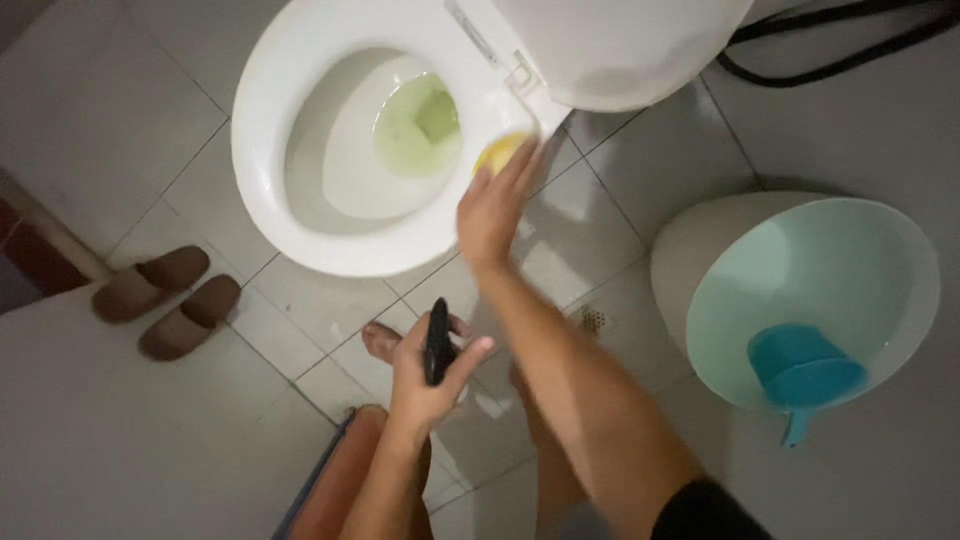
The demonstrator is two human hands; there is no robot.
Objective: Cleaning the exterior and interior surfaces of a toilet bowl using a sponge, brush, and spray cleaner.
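Slippers point(165, 300), brown, paired on floor tiles at far left. Left hand point(428, 375) closed around black handle point(436, 342), held upright. Right hand point(497, 207) pressing yellow sponge point(497, 152) against toilet rim point(262, 190), fingers wrapped over it. Pale basin point(905, 300) with blue scoop point(803, 372) at right.

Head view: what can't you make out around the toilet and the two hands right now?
- Yellow thing at the toilet rim: mostly covered by the right hand and blurred; kind unclear.
- Black object in the left hand: fingers wrap it; shape unclear.
- Toilet lid: cut off by the top edge.
- Black hose: runs out of frame at the top right.
- Blue scoop in the basin: water level unclear.
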